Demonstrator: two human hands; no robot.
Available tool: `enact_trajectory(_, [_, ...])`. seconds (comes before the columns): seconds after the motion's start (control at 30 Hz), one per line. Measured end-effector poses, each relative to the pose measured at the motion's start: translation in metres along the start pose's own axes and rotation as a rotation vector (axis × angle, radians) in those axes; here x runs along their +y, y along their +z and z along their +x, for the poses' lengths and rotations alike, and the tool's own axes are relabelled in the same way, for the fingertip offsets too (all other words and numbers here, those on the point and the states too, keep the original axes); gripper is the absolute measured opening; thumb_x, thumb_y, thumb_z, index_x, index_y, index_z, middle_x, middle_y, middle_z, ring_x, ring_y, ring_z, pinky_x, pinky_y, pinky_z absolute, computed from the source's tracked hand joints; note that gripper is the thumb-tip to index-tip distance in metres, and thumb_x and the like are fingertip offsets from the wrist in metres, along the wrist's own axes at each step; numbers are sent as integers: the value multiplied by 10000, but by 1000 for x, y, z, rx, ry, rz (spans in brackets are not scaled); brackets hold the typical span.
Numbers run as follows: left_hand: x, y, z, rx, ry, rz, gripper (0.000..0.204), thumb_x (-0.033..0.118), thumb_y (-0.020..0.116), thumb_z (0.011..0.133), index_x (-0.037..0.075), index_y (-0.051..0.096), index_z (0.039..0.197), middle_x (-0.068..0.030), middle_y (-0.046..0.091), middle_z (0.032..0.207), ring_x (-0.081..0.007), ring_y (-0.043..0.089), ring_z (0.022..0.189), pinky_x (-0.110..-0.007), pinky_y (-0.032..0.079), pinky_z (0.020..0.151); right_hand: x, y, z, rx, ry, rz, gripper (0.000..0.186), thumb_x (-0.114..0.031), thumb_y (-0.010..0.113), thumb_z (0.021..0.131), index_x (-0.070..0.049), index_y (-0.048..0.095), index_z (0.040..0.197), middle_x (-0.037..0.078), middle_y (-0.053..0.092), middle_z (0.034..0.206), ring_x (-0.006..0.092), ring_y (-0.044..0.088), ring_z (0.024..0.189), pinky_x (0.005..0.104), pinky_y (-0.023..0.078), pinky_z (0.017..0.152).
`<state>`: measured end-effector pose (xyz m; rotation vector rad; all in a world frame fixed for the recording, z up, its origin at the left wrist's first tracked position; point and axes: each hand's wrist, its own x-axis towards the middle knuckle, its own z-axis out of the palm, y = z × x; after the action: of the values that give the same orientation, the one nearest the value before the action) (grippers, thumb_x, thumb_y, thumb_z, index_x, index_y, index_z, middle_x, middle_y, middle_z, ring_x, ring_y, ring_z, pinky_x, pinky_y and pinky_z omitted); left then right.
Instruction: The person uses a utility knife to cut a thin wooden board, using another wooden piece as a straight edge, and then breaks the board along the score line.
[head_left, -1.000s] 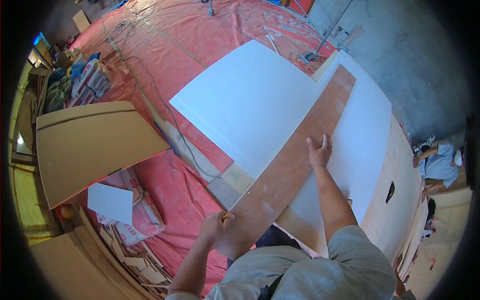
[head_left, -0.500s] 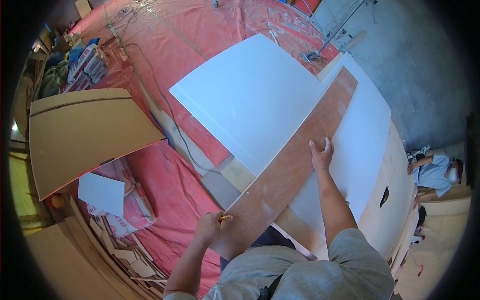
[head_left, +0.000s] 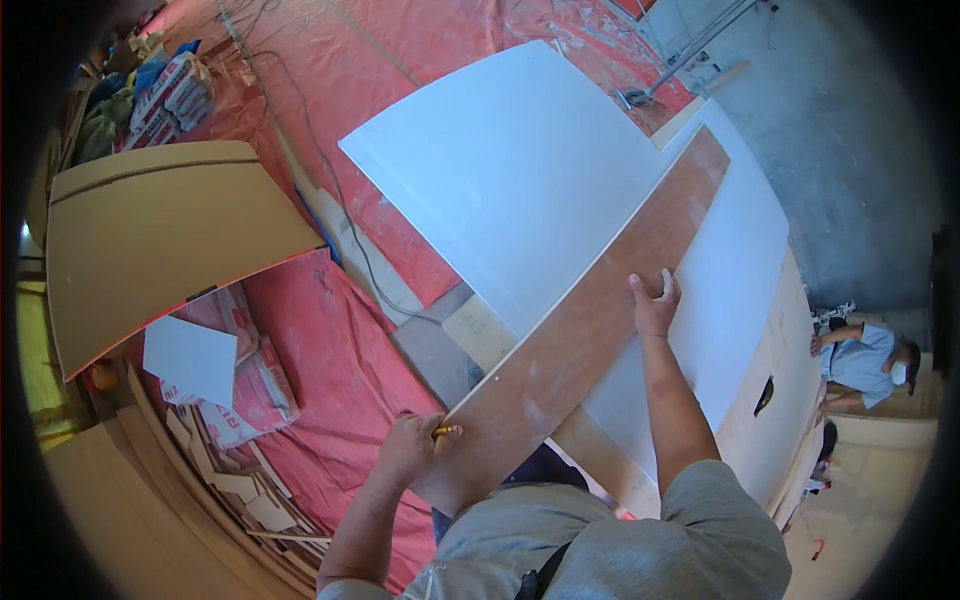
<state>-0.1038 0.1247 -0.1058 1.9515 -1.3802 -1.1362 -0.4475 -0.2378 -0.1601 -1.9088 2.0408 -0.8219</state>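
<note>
Red sheeting (head_left: 330, 375) spreads beneath a white panel (head_left: 500, 190), a long brown board (head_left: 600, 290) lying across it.
Its long axis slants from near left to far right; left hand (head_left: 408, 447) grips an orange stick (head_left: 441, 431) at its left edge, right hand (head_left: 655, 304) spread on the other.

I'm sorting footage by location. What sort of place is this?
Probably an indoor renovation site: dusty red plastic sheeting is spread underfoot, wood offcuts lie in a heap at lower left, and printed sacks are stacked farther back.
</note>
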Motion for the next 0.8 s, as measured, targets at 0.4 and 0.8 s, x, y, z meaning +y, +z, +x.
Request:
enact_trajectory(0.4, [-14, 0, 8, -125, 52, 69, 370, 448, 660, 947, 83, 711, 985, -188, 681, 763, -403, 671, 745, -513, 512, 685, -11, -5, 28, -106, 176, -67, 1097, -659, 783, 774, -33, 354, 1565, 269, 270, 1627, 408, 218, 1531, 596, 252, 1212])
enact_trajectory(0.8, [-4, -8, 4, -209, -73, 122, 369, 449, 682, 932, 118, 743, 1085, -179, 719, 879, -389, 698, 851, -500, 536, 748, -138, 15, 52, -271, 515, -416, 1280, -804, 698, 705, -136, 161, 1656, 222, 119, 1702, 438, 77, 1572, 642, 214, 1204])
